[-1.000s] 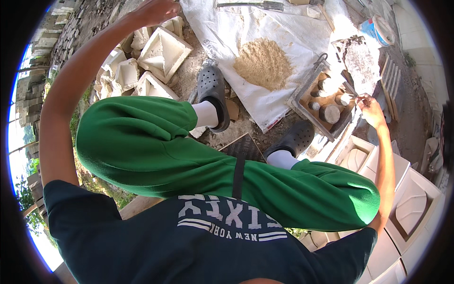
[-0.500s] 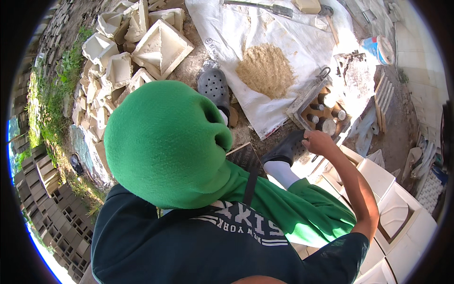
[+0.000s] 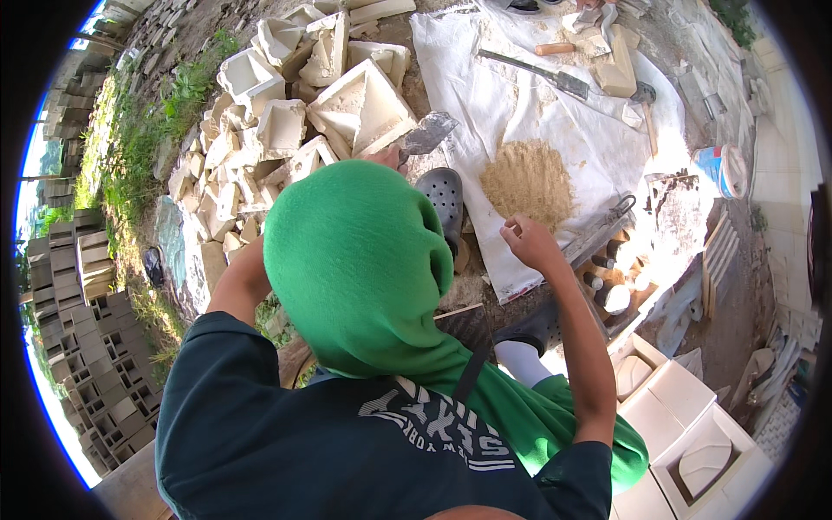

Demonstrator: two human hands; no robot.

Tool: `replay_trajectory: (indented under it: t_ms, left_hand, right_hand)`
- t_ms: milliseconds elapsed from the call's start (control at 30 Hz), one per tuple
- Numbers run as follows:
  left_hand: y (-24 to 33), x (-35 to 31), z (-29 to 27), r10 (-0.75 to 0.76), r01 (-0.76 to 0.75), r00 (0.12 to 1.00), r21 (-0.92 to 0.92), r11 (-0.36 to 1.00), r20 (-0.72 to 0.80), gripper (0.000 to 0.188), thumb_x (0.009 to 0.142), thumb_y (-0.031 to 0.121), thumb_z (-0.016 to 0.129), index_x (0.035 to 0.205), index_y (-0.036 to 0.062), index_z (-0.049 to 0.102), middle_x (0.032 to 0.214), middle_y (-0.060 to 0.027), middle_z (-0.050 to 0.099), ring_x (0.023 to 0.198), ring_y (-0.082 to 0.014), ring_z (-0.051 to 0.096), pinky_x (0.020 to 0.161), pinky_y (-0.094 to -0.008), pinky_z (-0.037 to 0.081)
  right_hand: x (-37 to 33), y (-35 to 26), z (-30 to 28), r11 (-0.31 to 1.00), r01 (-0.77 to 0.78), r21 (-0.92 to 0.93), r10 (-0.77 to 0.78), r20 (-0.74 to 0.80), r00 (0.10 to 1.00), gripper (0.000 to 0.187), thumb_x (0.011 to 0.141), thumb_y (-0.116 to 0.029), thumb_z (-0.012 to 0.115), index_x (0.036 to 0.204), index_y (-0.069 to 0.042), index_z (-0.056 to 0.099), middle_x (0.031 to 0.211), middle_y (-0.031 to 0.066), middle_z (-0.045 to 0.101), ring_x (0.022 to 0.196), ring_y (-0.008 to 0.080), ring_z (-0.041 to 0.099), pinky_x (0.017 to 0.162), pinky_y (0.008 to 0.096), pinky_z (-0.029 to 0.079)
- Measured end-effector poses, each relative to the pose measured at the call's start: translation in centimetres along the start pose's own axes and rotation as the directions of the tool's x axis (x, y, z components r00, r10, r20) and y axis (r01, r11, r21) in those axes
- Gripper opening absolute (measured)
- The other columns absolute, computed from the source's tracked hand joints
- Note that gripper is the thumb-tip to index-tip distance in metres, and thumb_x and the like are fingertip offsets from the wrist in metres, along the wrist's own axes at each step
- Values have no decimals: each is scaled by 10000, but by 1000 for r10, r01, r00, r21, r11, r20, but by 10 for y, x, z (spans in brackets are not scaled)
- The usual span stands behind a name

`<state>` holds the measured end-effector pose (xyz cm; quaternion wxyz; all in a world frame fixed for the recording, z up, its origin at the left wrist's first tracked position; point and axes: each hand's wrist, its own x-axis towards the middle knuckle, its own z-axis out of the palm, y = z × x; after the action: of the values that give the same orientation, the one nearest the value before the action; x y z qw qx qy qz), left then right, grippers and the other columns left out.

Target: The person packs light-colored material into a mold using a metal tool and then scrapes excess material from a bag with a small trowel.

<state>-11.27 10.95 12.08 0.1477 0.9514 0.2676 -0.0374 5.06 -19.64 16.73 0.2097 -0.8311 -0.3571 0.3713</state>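
Observation:
My left hand [image 3: 387,157] is mostly hidden behind my raised knee in green trousers [image 3: 351,260]. It grips a trowel [image 3: 429,133] with a grey blade, held beside the broken cream pieces. My right hand [image 3: 530,240] hangs over the near edge of a brown sand heap [image 3: 530,178], fingers loosely bent and nothing visible in them. The heap lies on a white sheet [image 3: 464,113]. Right of that hand, partly hidden by my forearm, stands a frame-like box [image 3: 589,241] with several upright cylinders [image 3: 613,299] in it. My grey clog [image 3: 440,204] rests by the sheet.
Broken cream box-shaped pieces [image 3: 364,108] are heaped at the far left. On the sheet lie a long metal bar [image 3: 533,72], a block [image 3: 617,69] and a hammer [image 3: 645,95]. A bucket [image 3: 722,172] stands right; cream boxes [image 3: 676,407] fill the near right. Another person's hand [image 3: 596,7] shows far off.
My right hand has moved left from the box with cylinders to the sand's edge. My left arm and the trowel have come into sight. The view has shifted.

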Motion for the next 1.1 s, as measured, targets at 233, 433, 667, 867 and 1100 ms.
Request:
replay_trajectory:
  t_ms: [233, 433, 667, 867, 1100]
  left_hand:
    - [92, 99, -162, 193, -280, 744, 36, 959, 639, 460, 864, 363, 533, 1009, -66, 614, 880, -206, 650, 755, -333, 639, 742, -433, 467]
    - [197, 98, -198, 110, -274, 670, 107, 956, 734, 408, 868, 309, 473, 1041, -23, 637, 890, -120, 673, 692, -253, 623, 732, -415, 501]
    - [259, 32, -115, 120, -111, 550, -70, 991, 827, 490, 883, 381, 502, 1129, -30, 607, 1076, -183, 622, 870, -275, 618, 728, -418, 523]
    - [266, -26, -76, 271, -155, 321, -232, 960, 908, 529, 884, 433, 517, 1122, -31, 608, 1076, -174, 624, 934, -267, 625, 726, -397, 545]
    - [236, 51, -24, 275, -757, 435, 182, 628, 857, 412, 801, 255, 603, 1152, 39, 608, 1064, -138, 658, 922, -279, 657, 763, -423, 534]
  right_hand:
    - [38, -80, -38, 681, -20, 732, 30, -1, 1000, 459, 951, -451, 489, 1045, -15, 597, 879, 93, 650, 803, 182, 641, 702, 321, 508]
    - [24, -121, -68, 103, -23, 994, 57, 18, 998, 602, 963, -526, 375, 1168, 29, 484, 1030, 172, 620, 949, 289, 626, 810, 442, 527]
    - [-10, -51, -31, -118, -185, 976, 126, 200, 972, 401, 940, -366, 440, 1126, -24, 532, 977, 130, 610, 866, 282, 640, 744, 459, 559]
    - [-30, 30, 50, -109, -201, 974, 306, 225, 925, 262, 901, -224, 470, 1039, -15, 550, 888, 105, 599, 751, 238, 657, 635, 399, 586]
    - [-67, 45, 94, 189, -184, 964, 655, 16, 756, 201, 877, -165, 479, 973, 10, 463, 849, 112, 495, 610, 227, 600, 470, 381, 532]
